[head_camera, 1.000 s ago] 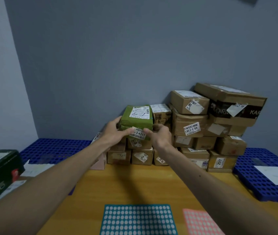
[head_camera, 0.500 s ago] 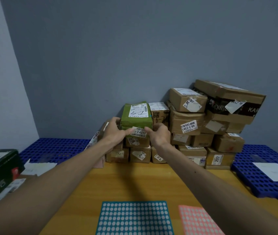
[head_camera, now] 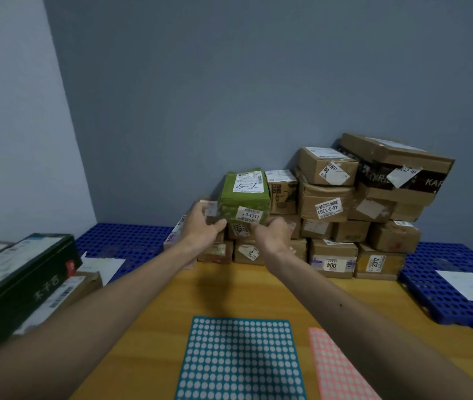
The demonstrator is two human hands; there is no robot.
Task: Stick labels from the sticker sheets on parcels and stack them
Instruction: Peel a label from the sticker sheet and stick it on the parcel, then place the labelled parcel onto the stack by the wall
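With my left grip (head_camera: 203, 226) and right grip (head_camera: 273, 235) both clasping the low front corners of the green parcel (head_camera: 244, 197) atop the far stack of cardboard parcels (head_camera: 327, 203), I should seat it flat and square before letting go.

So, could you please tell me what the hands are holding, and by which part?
Both hold the green parcel by its lower front corners: the left hand at the left corner, the right hand at the right.
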